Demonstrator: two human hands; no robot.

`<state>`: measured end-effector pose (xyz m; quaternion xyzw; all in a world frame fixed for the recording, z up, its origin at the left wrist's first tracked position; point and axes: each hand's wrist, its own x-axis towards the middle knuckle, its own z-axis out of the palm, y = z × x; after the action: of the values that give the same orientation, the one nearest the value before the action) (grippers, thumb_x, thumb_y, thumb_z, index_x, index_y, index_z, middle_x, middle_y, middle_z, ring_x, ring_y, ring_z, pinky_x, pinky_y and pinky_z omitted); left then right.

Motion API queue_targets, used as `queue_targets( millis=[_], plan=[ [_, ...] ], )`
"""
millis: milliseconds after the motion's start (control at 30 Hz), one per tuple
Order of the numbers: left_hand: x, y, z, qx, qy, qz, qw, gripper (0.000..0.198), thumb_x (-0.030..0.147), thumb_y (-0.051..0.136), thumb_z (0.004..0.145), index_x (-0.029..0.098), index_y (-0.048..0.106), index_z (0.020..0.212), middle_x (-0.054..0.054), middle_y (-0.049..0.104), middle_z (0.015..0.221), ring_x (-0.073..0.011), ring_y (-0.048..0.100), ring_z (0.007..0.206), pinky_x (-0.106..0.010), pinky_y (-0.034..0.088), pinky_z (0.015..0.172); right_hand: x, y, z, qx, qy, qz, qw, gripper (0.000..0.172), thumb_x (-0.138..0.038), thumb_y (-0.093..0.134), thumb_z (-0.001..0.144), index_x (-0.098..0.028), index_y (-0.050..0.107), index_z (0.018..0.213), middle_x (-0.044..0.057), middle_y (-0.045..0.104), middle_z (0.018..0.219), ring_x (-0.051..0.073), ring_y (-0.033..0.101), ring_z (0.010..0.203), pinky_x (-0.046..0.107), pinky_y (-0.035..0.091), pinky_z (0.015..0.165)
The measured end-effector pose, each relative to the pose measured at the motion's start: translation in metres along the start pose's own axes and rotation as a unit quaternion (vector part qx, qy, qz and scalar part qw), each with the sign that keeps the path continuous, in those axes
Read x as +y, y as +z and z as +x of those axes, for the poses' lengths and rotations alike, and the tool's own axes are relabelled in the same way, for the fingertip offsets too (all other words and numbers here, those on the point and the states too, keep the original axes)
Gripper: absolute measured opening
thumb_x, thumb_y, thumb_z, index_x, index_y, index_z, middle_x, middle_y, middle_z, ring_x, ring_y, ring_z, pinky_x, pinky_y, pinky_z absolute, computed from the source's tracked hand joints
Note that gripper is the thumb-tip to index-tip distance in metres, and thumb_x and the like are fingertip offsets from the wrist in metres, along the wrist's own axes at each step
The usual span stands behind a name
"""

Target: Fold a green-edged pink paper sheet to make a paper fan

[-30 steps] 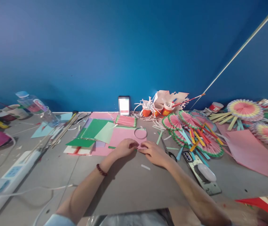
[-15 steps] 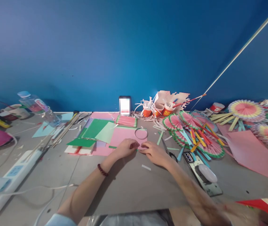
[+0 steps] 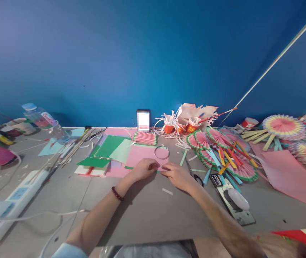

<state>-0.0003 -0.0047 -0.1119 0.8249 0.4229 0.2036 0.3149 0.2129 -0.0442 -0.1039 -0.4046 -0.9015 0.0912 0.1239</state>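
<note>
My left hand (image 3: 145,169) is curled with its fingertips pinched at the near edge of a pink paper sheet (image 3: 142,154). A narrow green paper strip (image 3: 128,167) runs along that edge and passes partly hidden behind this hand. My right hand (image 3: 179,176) faces it from the right, its fingers bent together and pressing down at the strip's end. A small gap separates the two hands. Just beyond them, a thin ring (image 3: 155,153), perhaps a tape roll, lies on the pink sheet. Black-handled scissors (image 3: 198,179) rest beside my right hand.
Green sheets (image 3: 110,146) and a pleated pink paper (image 3: 145,138) lie behind. Folded paper fans (image 3: 239,165) and a phone (image 3: 245,216) are on the right. Red paper cups (image 3: 193,126) stand by the wall. A power strip (image 3: 32,181) and bottle (image 3: 41,117) are left.
The view has shifted very slightly. Both hands hold nearly the same position at the paper's edge.
</note>
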Motion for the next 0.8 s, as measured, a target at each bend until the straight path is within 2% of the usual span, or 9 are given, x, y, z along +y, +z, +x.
queue_targets(
  millis=[233,400,600,800],
  plan=[
    [0.0,0.0002,0.0008,-0.009,-0.013,0.002,1.0,0.021,0.015,0.056,0.077,0.017,0.071,0.092,-0.004,0.071,0.084,-0.0162,0.06,0.076,-0.025,0.045,0.07,0.0018,-0.0005,-0.001,-0.001,-0.015,-0.012,1.0,0.034,-0.01,0.048,0.093,-0.025,0.075,0.108,0.007,0.071,0.113,0.019,0.063,0.105,0.032,0.05,0.092],
    [-0.0024,0.0011,0.0006,-0.001,-0.008,0.003,1.0,0.02,0.018,0.057,0.079,0.018,0.071,0.093,-0.003,0.07,0.083,-0.0156,0.06,0.075,-0.025,0.044,0.069,-0.0025,-0.0028,0.0004,-0.003,0.002,-0.013,1.0,0.033,-0.013,0.049,0.094,-0.026,0.074,0.11,0.008,0.07,0.114,0.021,0.062,0.107,0.034,0.049,0.093],
    [-0.0015,-0.0001,0.0003,-0.007,-0.005,0.005,1.0,0.02,0.019,0.057,0.079,0.017,0.072,0.093,-0.004,0.07,0.082,-0.0153,0.059,0.073,-0.025,0.044,0.068,-0.0028,-0.0054,0.0009,-0.01,0.005,0.004,1.0,0.038,-0.007,0.046,0.091,-0.024,0.077,0.104,0.006,0.071,0.113,0.02,0.063,0.105,0.032,0.049,0.093],
    [-0.0014,-0.0005,0.0002,-0.006,-0.007,0.003,1.0,0.021,0.019,0.057,0.079,0.018,0.072,0.094,-0.004,0.072,0.085,-0.0168,0.062,0.078,-0.026,0.045,0.071,-0.0003,-0.0038,-0.0008,-0.001,0.002,0.017,1.0,0.04,-0.008,0.044,0.091,-0.025,0.074,0.111,0.008,0.071,0.113,0.02,0.062,0.107,0.035,0.049,0.095]
  ],
)
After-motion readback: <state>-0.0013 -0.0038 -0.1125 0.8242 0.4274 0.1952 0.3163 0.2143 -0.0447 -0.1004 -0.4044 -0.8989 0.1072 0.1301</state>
